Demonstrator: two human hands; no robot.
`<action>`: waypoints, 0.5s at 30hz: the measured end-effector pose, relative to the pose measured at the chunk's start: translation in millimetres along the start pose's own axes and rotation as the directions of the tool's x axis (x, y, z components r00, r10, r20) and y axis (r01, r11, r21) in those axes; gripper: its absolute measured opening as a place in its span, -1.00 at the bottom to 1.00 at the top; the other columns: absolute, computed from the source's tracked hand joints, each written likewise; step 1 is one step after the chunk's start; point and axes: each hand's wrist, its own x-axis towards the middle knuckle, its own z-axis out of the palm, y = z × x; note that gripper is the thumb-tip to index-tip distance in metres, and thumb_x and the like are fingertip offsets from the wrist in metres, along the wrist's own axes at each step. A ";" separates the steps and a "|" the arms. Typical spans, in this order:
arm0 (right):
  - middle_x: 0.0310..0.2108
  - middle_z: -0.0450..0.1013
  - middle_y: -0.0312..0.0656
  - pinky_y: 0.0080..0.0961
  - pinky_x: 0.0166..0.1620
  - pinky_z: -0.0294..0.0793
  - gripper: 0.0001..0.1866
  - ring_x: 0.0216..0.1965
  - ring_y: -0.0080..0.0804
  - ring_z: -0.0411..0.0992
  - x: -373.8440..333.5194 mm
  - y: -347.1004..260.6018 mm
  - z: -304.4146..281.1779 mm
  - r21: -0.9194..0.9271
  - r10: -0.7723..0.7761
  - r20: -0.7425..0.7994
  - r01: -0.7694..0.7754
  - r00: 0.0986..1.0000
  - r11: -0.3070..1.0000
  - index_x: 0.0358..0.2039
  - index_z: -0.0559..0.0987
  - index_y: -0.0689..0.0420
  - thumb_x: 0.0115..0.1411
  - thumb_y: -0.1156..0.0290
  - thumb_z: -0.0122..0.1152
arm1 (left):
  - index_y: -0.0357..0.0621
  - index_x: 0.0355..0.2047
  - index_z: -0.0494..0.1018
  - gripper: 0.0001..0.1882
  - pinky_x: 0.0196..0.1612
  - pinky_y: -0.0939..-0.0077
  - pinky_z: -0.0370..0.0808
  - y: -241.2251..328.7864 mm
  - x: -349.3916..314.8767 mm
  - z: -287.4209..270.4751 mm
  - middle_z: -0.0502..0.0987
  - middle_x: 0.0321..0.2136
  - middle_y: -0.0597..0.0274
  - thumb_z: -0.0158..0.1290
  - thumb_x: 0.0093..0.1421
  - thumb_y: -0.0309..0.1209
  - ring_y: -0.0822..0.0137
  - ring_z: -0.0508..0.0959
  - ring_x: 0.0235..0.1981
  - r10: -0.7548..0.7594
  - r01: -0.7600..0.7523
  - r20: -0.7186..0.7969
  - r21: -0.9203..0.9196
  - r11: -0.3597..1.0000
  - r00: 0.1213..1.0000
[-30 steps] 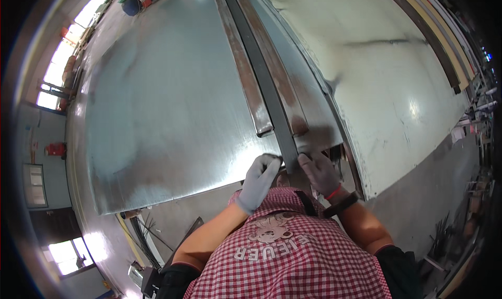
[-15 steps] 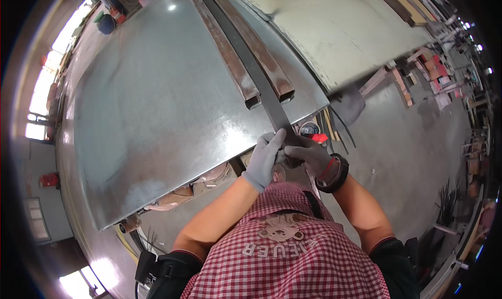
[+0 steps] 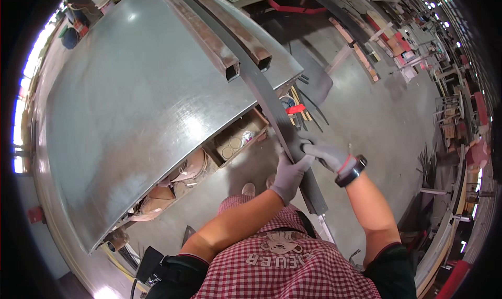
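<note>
A long dark grey flat strip (image 3: 273,109) runs from between two rusty square tubes (image 3: 204,35) on the metal-topped table, over its edge and down toward me. It bends slightly along its length, and its near end reaches past my hands, above the checked apron. Wearing a grey glove, my left hand (image 3: 288,177) is closed around the strip's left edge. My right hand (image 3: 325,156), also gloved and with a black band at the wrist, grips the opposite edge a little higher up. Some fingertips are hidden behind the strip.
The table's grey metal top (image 3: 120,95) spreads to the left. Beneath its front edge sits an open wooden drawer (image 3: 243,137) with round items. A red object (image 3: 296,109) and thin strips lie by the table corner. Racks and stacked materials line the right side.
The strip has come farther toward me, and a length of it now extends below my hands. Both hands have shifted to the right in view, and the whole view has turned.
</note>
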 end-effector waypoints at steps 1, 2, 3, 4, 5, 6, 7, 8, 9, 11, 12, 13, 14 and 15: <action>-0.01 0.38 -0.17 -0.50 0.08 0.30 -0.36 0.01 -0.43 0.33 11.5 -3.4 0.2 -0.044 -0.044 0.082 0.047 0.996 0.998 0.22 0.22 0.25 0.20 0.24 0.15 | -0.20 0.01 0.21 -0.44 -0.16 0.48 0.49 -7.0 -7.7 2.8 0.45 -0.21 0.24 0.25 0.08 -0.37 0.40 0.48 -0.19 0.017 -0.017 -0.009 0.012 1.000 1.000; -0.02 0.39 -0.17 -0.51 0.05 0.31 -0.35 -0.01 -0.44 0.34 18.1 -4.1 2.1 -0.084 -0.079 0.168 0.094 0.983 0.992 0.23 0.22 0.24 0.19 0.25 0.15 | -0.20 0.02 0.19 -0.44 -0.15 0.49 0.47 -14.8 -14.5 3.5 0.41 -0.16 0.24 0.23 0.10 -0.36 0.43 0.45 -0.18 -0.071 0.072 -0.011 0.099 0.992 0.997; -0.02 0.39 -0.17 -0.51 0.05 0.31 -0.35 -0.01 -0.44 0.34 18.6 -6.1 5.8 -0.082 -0.085 0.161 0.099 0.983 0.992 0.23 0.22 0.24 0.19 0.25 0.15 | -0.20 0.02 0.19 -0.44 -0.15 0.49 0.47 -23.4 -21.0 6.6 0.41 -0.16 0.24 0.23 0.10 -0.36 0.43 0.45 -0.18 -0.072 0.072 -0.003 0.104 0.992 0.997; -0.03 0.39 -0.18 -0.52 0.01 0.33 -0.35 -0.04 -0.45 0.35 19.2 -9.7 11.8 -0.049 -0.026 0.170 0.035 0.985 0.998 0.22 0.23 0.24 0.18 0.24 0.17 | -0.20 0.02 0.20 -0.45 -0.16 0.50 0.46 -32.0 -27.4 9.0 0.41 -0.17 0.25 0.22 0.11 -0.36 0.44 0.44 -0.19 -0.045 0.042 0.016 0.140 0.989 0.999; -0.03 0.38 -0.18 -0.53 -0.03 0.34 -0.35 -0.07 -0.47 0.36 21.2 -11.4 16.7 -0.016 0.033 0.186 -0.031 0.982 0.999 0.21 0.24 0.24 0.17 0.23 0.18 | -0.19 0.01 0.20 -0.47 -0.17 0.51 0.46 -37.1 -32.7 10.7 0.41 -0.18 0.26 0.20 0.12 -0.35 0.46 0.43 -0.19 -0.017 0.012 0.031 0.174 0.985 0.999; -0.16 0.46 -0.19 -0.54 -0.12 0.38 -0.45 -0.19 -0.50 0.40 18.1 -7.2 22.6 -0.006 0.092 0.125 -0.092 0.988 0.996 0.07 0.42 0.23 0.11 0.22 0.22 | -0.20 0.07 0.18 -0.46 -0.06 0.52 0.40 -41.0 -37.2 11.7 0.40 -0.20 0.30 0.15 0.16 -0.35 0.43 0.42 -0.18 -0.068 0.066 0.003 0.196 0.978 0.998; -0.16 0.46 -0.19 -0.54 -0.12 0.38 -0.45 -0.19 -0.50 0.40 14.4 -3.0 21.6 -0.005 0.084 0.128 -0.084 0.988 0.996 0.07 0.42 0.23 0.11 0.22 0.22 | -0.20 0.07 0.18 -0.46 -0.06 0.52 0.40 -45.6 -38.6 5.8 0.40 -0.20 0.30 0.15 0.16 -0.35 0.43 0.42 -0.18 -0.061 0.059 0.003 0.202 0.978 0.998; -0.24 0.48 -0.18 -0.54 -0.14 0.39 -0.52 -0.24 -0.51 0.42 11.9 4.3 14.5 -0.012 0.113 0.156 -0.113 0.981 0.994 -0.03 0.49 0.23 0.08 0.22 0.24 | -0.20 0.13 0.14 -0.41 0.02 0.50 0.34 -49.1 -36.9 -3.1 0.39 -0.14 0.29 0.15 0.17 -0.34 0.41 0.39 -0.10 -0.077 0.051 0.148 0.169 0.984 0.986; -0.32 0.50 -0.17 -0.54 -0.16 0.40 -0.58 -0.30 -0.51 0.44 9.5 13.0 8.2 -0.019 0.141 0.182 -0.140 0.973 0.990 -0.13 0.57 0.23 0.05 0.23 0.25 | -0.21 0.19 0.11 -0.36 0.10 0.49 0.28 -51.3 -34.4 -12.8 0.39 -0.08 0.28 0.14 0.18 -0.32 0.39 0.37 -0.02 -0.087 0.048 0.291 0.137 0.989 0.953; -0.43 0.50 -0.17 -0.52 -0.26 0.41 -0.73 -0.40 -0.50 0.45 -10.0 23.9 4.3 -0.190 -0.077 0.104 0.096 0.992 0.977 -0.36 0.57 0.24 0.02 0.30 0.25 | -0.13 0.29 0.03 -0.28 0.22 0.45 0.15 -22.2 -20.7 -39.9 0.28 0.15 0.27 0.03 0.25 -0.09 0.35 0.20 0.22 -0.194 0.164 0.379 0.110 0.980 0.905; -0.45 0.48 -0.19 -0.53 -0.27 0.41 -0.75 -0.40 -0.50 0.45 -22.8 18.9 11.0 -0.058 0.044 0.088 -0.039 0.995 0.998 -0.35 0.55 0.23 0.01 0.33 0.26 | -0.10 0.30 0.04 -0.28 0.23 0.42 0.15 -10.4 -3.8 -58.8 0.23 0.21 0.26 -0.04 0.28 0.00 0.33 0.17 0.26 -0.281 0.265 0.360 0.095 0.960 0.890; -0.47 0.46 -0.21 -0.53 -0.28 0.40 -0.76 -0.39 -0.50 0.44 -37.9 21.7 13.6 0.084 0.178 0.077 -0.184 0.981 0.979 -0.34 0.53 0.21 0.01 0.36 0.26 | -0.07 0.26 0.13 -0.35 0.22 0.32 0.20 16.7 4.9 -52.8 0.29 0.17 0.25 -0.20 0.32 0.08 0.28 0.27 0.21 -0.099 -0.021 0.304 0.368 0.930 0.947; -0.47 0.46 -0.21 -0.53 -0.28 0.40 -0.76 -0.39 -0.50 0.44 -51.6 28.2 10.4 0.092 0.171 0.068 -0.176 0.983 0.980 -0.34 0.53 0.21 0.01 0.36 0.26 | -0.09 0.21 0.20 -0.42 0.17 0.31 0.28 44.7 21.1 -39.0 0.35 0.12 0.24 -0.24 0.35 0.03 0.28 0.35 0.14 -0.130 0.123 0.304 0.044 0.991 0.944; -0.42 0.48 -0.20 -0.51 -0.27 0.44 -0.73 -0.37 -0.48 0.46 -60.5 34.5 8.4 0.053 0.200 0.098 -0.206 0.975 0.977 -0.30 0.52 0.23 -0.01 0.39 0.28 | -0.07 0.10 0.31 -0.52 0.13 0.36 0.33 50.9 47.0 -53.5 0.44 0.00 0.29 -0.20 0.35 -0.02 0.32 0.40 0.07 0.131 -0.166 0.306 0.090 0.982 0.943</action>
